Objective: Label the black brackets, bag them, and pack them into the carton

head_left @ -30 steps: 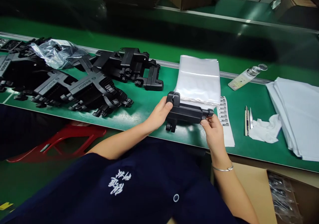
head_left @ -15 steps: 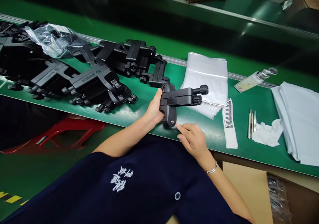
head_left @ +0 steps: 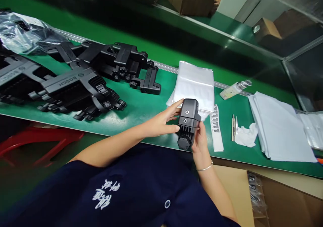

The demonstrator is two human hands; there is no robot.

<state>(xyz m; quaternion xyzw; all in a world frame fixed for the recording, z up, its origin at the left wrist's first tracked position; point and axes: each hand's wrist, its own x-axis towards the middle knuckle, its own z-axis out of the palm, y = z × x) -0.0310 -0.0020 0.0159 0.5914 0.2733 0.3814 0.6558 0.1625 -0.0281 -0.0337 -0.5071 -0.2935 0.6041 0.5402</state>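
By the plastic sleeves (head_left: 195, 82), the right fingers (head_left: 202, 128) clasp a black bracket (head_left: 189, 110), apparently to steady it; left fingers (head_left: 173, 129) spread alongside.

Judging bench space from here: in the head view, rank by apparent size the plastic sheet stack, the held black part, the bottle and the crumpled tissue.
1. Plastic sheet stack
2. Held black part
3. Bottle and crumpled tissue: too alike to rank
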